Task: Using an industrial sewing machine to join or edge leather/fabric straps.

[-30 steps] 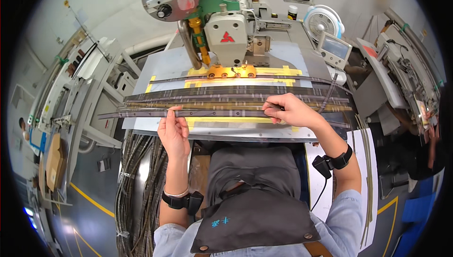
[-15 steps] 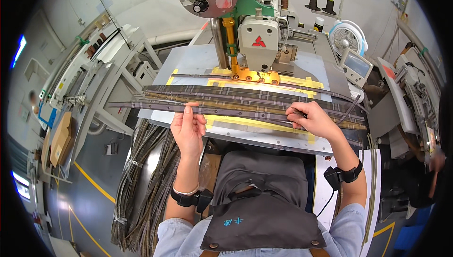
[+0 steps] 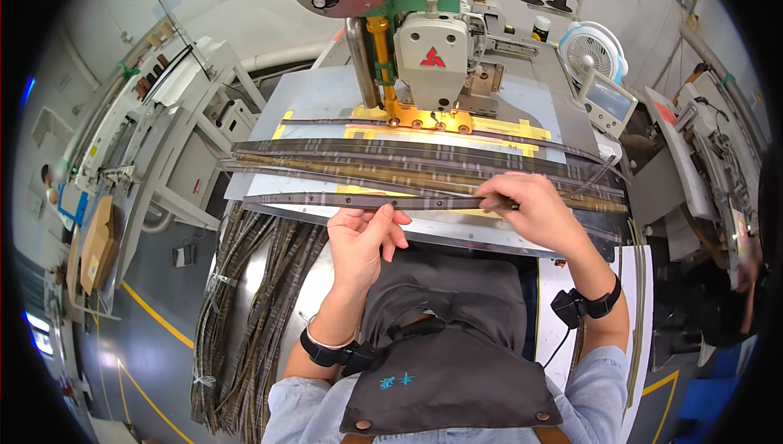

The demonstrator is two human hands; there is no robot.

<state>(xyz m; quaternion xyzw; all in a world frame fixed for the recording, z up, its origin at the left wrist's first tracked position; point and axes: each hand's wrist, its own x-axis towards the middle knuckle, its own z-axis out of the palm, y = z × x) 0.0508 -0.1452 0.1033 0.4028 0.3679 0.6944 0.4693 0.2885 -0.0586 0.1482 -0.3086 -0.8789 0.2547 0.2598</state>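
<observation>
A long, narrow dark fabric strap point(image 3: 314, 201) with small dark spots along it runs across the near side of the sewing machine table. My left hand point(image 3: 364, 242) pinches it from below, thumb on top, near its middle. At the strap's right part, the fingers of my right hand point(image 3: 532, 209) are closed on it; their tips are partly hidden. Just beyond lie several plaid straps point(image 3: 326, 159) in dark grey and brown. Farther back, another strap point(image 3: 314, 123) passes under the lit head of the sewing machine point(image 3: 432, 48).
Yellow tape point(image 3: 534, 128) marks the pale work plate point(image 3: 318, 89). Bundled straps point(image 3: 236, 313) hang at my left, below the table edge. A control screen point(image 3: 609, 106) and a white fan point(image 3: 589, 57) stand at the right. Another sewing machine point(image 3: 155, 110) is at the far left.
My left hand has moved right along the strap and nearer to me. The strap's left end has shifted right, and the strap now lies apart from the pile. The whole view has tilted slightly.
</observation>
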